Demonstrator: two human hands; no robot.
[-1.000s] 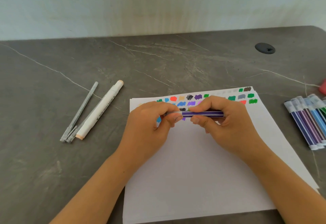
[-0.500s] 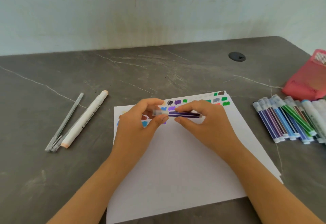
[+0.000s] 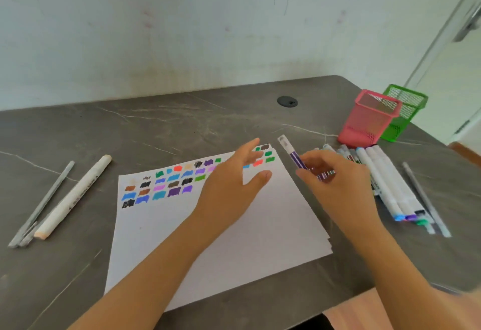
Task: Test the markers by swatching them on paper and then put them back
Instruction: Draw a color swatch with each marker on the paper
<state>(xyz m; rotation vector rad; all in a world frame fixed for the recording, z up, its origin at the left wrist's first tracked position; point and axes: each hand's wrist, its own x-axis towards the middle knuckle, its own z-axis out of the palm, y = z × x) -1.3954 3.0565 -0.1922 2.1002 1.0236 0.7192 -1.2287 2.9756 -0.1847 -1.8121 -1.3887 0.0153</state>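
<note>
My right hand [image 3: 335, 186] grips a capped purple marker [image 3: 292, 154], its clear cap pointing up and away, over the paper's right edge. My left hand [image 3: 234, 184] hovers over the white paper [image 3: 234, 238] with fingers spread and holds nothing. Rows of colour swatches [image 3: 166, 184] fill the top of the sheet. A pile of markers [image 3: 385, 181] lies on the table just right of my right hand.
A pink mesh holder [image 3: 369, 119] and a green mesh holder [image 3: 406, 111] stand at the back right. A thick white marker [image 3: 75, 194] and grey pens [image 3: 41, 204] lie at the left. Another grey pen [image 3: 424, 197] lies far right. The table edge runs close at the lower right.
My left hand has let go of the purple marker and opened. My right hand has carried the marker to the right, towards the pile. The view has swung right, showing the two holders.
</note>
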